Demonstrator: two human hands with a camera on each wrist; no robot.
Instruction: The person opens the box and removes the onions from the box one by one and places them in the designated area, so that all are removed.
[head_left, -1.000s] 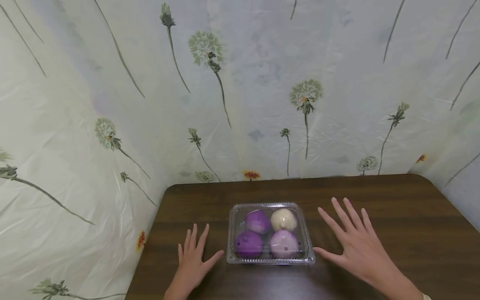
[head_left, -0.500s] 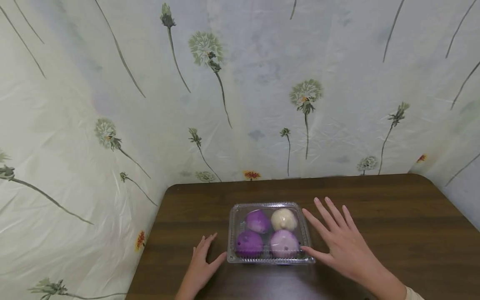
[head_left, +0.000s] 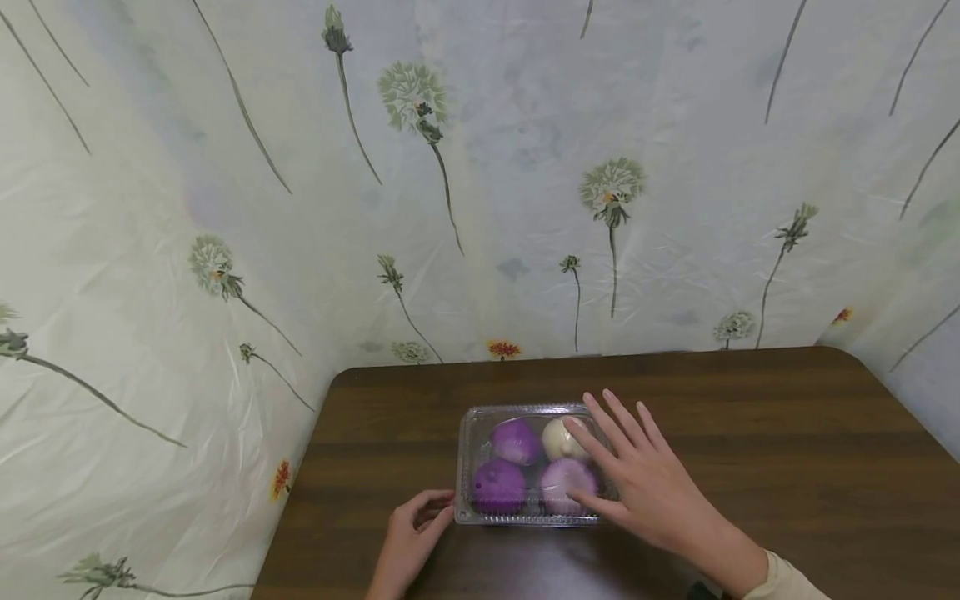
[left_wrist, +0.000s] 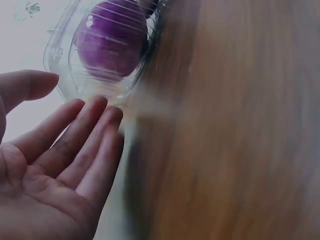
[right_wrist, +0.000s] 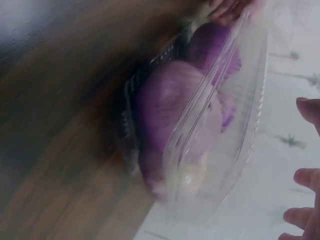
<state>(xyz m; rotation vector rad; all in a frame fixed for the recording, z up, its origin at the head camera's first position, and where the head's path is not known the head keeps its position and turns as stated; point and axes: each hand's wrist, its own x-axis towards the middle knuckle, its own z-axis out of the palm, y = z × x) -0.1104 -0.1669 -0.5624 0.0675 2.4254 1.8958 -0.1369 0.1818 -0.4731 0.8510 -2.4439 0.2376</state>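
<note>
A clear plastic clamshell box (head_left: 462, 467) sits on the table, its lid down. Several round, bun-like pieces fill it: a deep purple one (head_left: 498, 487), another purple one (head_left: 514, 442), a pale lilac one (head_left: 564, 483) and a cream one (head_left: 558, 439). At the box's left front corner is my left hand (head_left: 411, 533), fingers bent, tips right at the rim. In the left wrist view its fingers (left_wrist: 75, 135) reach loosely to the corner, thumb apart. My right hand (head_left: 654, 492), fingers spread, hovers over the box's right side and partly hides it.
The dark brown wooden table (head_left: 795, 450) has rounded back corners. Behind it and at both sides hangs a pale curtain (head_left: 510, 208) printed with dandelions. A small dark object (head_left: 703, 591) shows under the right forearm at the bottom edge.
My left hand has moved right to the box's corner, its spread fingers now bent. My right hand has moved left from beside the box to over its right part. The box has stayed put.
</note>
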